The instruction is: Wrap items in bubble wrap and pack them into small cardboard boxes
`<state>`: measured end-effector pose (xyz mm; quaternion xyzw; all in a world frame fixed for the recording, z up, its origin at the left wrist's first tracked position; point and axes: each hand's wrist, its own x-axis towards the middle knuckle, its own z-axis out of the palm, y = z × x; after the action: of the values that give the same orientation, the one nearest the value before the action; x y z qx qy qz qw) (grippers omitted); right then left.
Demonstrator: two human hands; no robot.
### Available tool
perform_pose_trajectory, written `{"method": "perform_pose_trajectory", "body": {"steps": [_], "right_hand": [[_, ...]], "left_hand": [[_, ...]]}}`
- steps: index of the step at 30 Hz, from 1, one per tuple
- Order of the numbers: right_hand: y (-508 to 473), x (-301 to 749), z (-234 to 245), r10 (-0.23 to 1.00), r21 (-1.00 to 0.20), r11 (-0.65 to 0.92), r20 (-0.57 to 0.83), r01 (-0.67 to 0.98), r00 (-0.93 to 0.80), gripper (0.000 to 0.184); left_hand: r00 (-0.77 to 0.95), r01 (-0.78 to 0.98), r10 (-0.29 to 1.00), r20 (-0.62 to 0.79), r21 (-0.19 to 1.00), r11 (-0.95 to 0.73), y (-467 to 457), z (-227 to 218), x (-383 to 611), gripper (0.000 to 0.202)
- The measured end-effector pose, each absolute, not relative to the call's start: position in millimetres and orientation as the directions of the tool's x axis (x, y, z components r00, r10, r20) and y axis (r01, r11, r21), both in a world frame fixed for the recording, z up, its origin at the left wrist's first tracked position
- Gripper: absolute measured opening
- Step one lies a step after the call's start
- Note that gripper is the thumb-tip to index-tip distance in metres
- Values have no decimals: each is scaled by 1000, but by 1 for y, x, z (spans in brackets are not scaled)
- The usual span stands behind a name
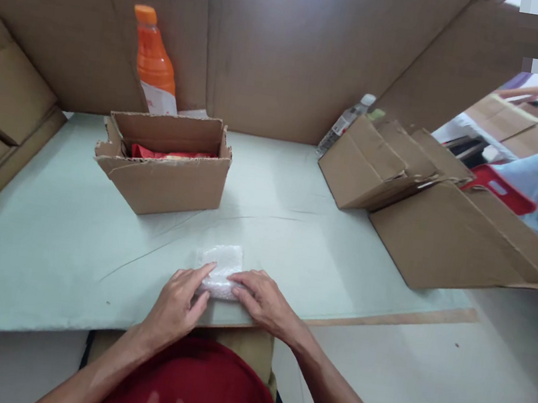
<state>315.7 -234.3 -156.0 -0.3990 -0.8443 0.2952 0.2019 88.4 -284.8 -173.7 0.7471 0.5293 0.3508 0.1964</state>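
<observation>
A folded piece of clear bubble wrap [223,267] lies near the front edge of the table, and whether anything is inside it I cannot make out. My left hand [182,300] grips its left side, with the index finger on top and the thumb at the near corner. On the right side, my right hand [262,298] holds it, fingertips over the top and thumb at the near edge. Both hands rest low, close to the table surface.
Beyond the wrap stands an open cardboard box [175,184] with red packets [169,155] inside. An orange bottle [155,63] and a clear bottle [343,128] stand by the cardboard wall [291,50]. More cardboard boxes [450,235] are at right. Another person's arm [533,91] shows far right.
</observation>
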Motion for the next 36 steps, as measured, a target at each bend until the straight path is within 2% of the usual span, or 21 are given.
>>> {"method": "perform_pose_trajectory", "body": {"steps": [1, 3, 5, 6, 9, 12, 14, 17, 19, 22, 25, 28, 32, 36], "right_hand": [[-236, 316, -156, 810, -673, 497, 135, 547, -570, 23], [-241, 315, -155, 832, -626, 532, 264, 570, -488, 25], [-246, 314, -153, 793, -510, 609, 383, 608, -473, 25], [-248, 313, -152, 761, -446, 649, 399, 616, -513, 25], [-246, 306, -152, 672, -292, 741, 311, 605, -672, 32], [-233, 297, -161, 687, -253, 727, 251, 639, -682, 31], [-225, 292, -167, 734, -319, 679, 265, 661, -625, 27], [-227, 285, -167, 784, -481, 614, 285, 626, -551, 26], [-236, 281, -161, 801, -606, 571, 263, 553, -538, 26], [-251, 280, -149, 828, -763, 449, 159, 466, -537, 25], [-256, 285, -143, 839, -824, 351, 66, 444, -541, 25], [-252, 291, -143, 845, -862, 322, 74, 392, -530, 29], [-246, 290, -141, 805, -943, 154, -52, 294, -590, 54], [-243, 283, -134, 770, -930, 125, -128, 344, -625, 38]], "left_hand": [[150, 660, 953, 264, 691, -296, -285, -175, 88, 48], [66, 684, 982, 177, 709, -174, -283, -178, 89, 48], [12, 722, 990, 143, 684, -107, -279, -181, 91, 48], [-2, 742, 989, 148, 663, -98, -276, -182, 92, 48], [-26, 769, 981, 193, 631, -104, -271, -181, 91, 47], [-110, 689, 981, 157, 724, -39, -273, -177, 87, 47], [-203, 517, 978, 50, 854, 64, -279, -173, 84, 53], [-251, 105, 957, -144, 979, 174, -293, -171, 85, 68], [-217, -115, 951, -221, 973, 200, -299, -173, 90, 78], [-178, -264, 942, -285, 936, 233, -303, -175, 100, 86], [-110, -324, 949, -297, 913, 248, -304, -175, 105, 94], [-55, -318, 962, -268, 918, 238, -305, -172, 106, 100], [-48, -233, 969, -244, 946, 227, -308, -172, 103, 92], [-83, 12, 977, -197, 980, 198, -306, -180, 92, 76]]}}
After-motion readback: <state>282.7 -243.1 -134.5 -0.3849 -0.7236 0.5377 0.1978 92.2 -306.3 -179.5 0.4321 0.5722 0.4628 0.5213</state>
